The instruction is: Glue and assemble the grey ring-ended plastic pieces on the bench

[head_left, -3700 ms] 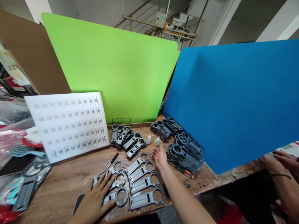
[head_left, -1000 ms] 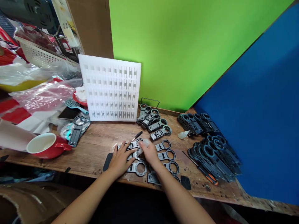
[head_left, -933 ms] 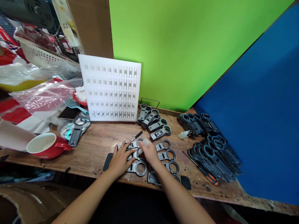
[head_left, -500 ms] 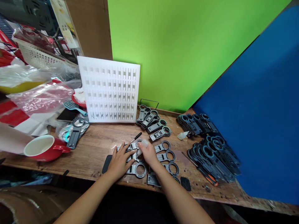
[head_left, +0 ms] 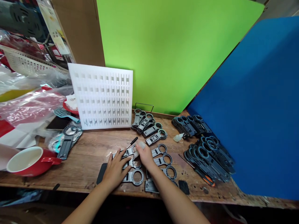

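printed sheet (head_left: 50, 28) at upper left, lettering too blurred to read

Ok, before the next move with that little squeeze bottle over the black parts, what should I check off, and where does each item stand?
1. Right hand grips the small white bottle: ok.
2. Bottle tip points down at the black ringed part: ok; whether it touches, cannot tell.
3. Left hand lies flat on the row of parts, steadying them: ok.
4. Parts laid out flat on the wooden bench: ok.
5. Black-handled screwdriver lies just behind the hands, close to the bottle: not ok.
6. Spare bottle lies on its side; capped or leaking, cannot tell.
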The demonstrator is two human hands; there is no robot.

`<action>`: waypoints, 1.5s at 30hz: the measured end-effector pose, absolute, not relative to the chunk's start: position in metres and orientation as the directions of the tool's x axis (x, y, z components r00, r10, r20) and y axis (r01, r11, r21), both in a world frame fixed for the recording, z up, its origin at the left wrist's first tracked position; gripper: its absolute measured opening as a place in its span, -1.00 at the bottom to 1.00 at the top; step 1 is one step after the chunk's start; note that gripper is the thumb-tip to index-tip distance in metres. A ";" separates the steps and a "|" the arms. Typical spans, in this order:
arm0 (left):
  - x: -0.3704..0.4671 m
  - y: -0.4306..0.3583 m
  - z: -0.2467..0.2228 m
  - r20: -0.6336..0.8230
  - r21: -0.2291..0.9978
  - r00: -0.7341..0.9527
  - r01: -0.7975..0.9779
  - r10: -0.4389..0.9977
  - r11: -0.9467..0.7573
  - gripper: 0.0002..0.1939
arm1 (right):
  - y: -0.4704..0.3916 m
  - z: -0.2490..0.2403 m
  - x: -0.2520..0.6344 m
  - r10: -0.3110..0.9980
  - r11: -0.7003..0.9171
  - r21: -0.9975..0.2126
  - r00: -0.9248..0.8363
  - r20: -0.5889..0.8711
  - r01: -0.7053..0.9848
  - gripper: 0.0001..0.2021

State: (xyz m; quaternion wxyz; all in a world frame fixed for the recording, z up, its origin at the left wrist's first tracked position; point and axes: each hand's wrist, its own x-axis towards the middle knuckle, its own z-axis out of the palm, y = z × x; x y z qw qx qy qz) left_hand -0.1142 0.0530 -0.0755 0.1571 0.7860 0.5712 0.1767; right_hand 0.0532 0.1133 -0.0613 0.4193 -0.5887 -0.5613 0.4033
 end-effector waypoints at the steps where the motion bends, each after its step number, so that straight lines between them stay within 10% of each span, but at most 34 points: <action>1: -0.114 0.053 -0.075 0.100 0.451 0.284 0.841 0.954 -0.298 -0.69 | 0.114 -0.061 0.053 0.999 -0.022 -0.949 0.052 -0.006 0.315 -0.73; 45: -0.111 0.053 -0.074 0.044 0.414 0.253 0.876 0.966 -0.248 -0.68 | 0.073 -0.064 0.088 0.959 -0.028 -0.873 0.259 0.114 0.487 -0.69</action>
